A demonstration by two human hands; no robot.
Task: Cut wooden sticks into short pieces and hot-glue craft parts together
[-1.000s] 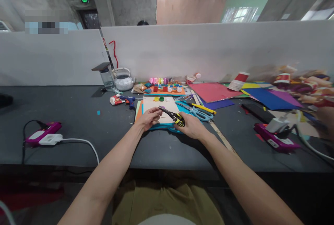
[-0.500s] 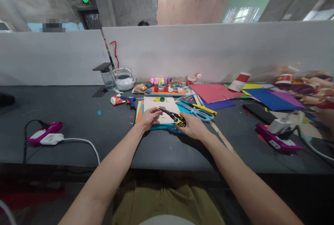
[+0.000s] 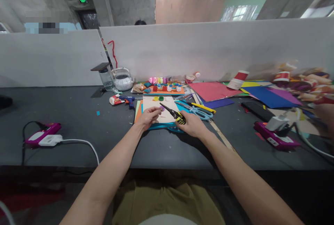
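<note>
My right hand (image 3: 191, 123) is closed around the handles of long-nose pliers (image 3: 171, 112) with black jaws and yellow-and-black grips. Their tip points up and left, close to my left hand (image 3: 151, 116). The left thumb and fingers are pinched together; whatever is in them is too small to make out. A small purple disc (image 3: 162, 108) shows between the left fingertips and the pliers, apparently on the beige sheet (image 3: 148, 102). Farther up that sheet sit yellow (image 3: 156, 98), green (image 3: 161, 98) and white (image 3: 167, 99) small round pieces. A small thin stick-like bit lies below the pliers.
Blue-handled scissors (image 3: 202, 113) and a yellow cutter (image 3: 203, 108) lie right of the sheet. A glue gun (image 3: 128, 100), kettle (image 3: 123, 80) and glass jar (image 3: 106, 79) stand left. Colored sheets (image 3: 212, 91) and a paper cup (image 3: 238, 80) are at right. Purple power strips (image 3: 276, 138) flank both sides.
The view has shifted slightly. The pliers' tip has moved slightly away from my left fingertips, and the purple disc shows more fully. Both hands keep nearly the same pose.
</note>
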